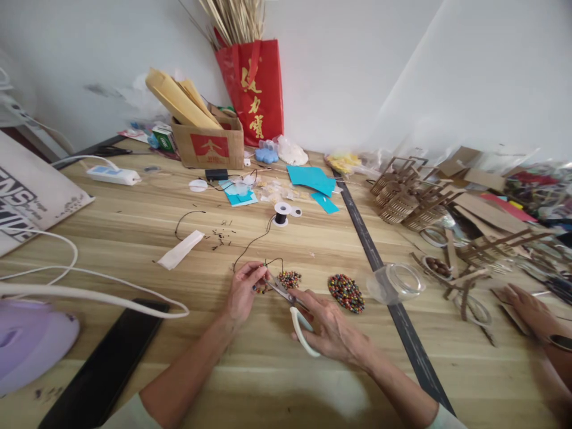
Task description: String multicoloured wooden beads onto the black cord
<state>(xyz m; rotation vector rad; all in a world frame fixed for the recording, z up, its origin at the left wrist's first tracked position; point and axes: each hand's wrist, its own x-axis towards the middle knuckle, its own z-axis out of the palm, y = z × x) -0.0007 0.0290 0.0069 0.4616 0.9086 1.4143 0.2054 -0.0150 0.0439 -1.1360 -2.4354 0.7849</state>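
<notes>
Scissors (281, 290) sit at the centre of the head view, handles gripped by the right hand (328, 325), blades pointing up-left, tips right at the fingertips of the left hand (243, 292)! That left hand is pinched, thumb against fingers, on a beaded cord (260, 289); whether the blades are parted is too small to tell. Just beyond the blades lies a small bead pile (288, 279), and right of it a larger bead pile (346, 292), loose on the wooden table (268, 387). Next to that, a clear jar (383, 285) lies on its side. Above centre, a white spool (282, 208) carries wound black cord. Up in the upper left, a cardboard box (210, 146) has yellow envelopes (179, 98) jutting out, and beside it a red bag (263, 89) bristles with dry stalks (236, 21). Over on the right, slatted baskets (397, 202) crowd together, contents hard to make out, while a small round dish (449, 275) below them cradles brown balls (435, 266). Far right, another person's hand (527, 304) rests low.
</notes>
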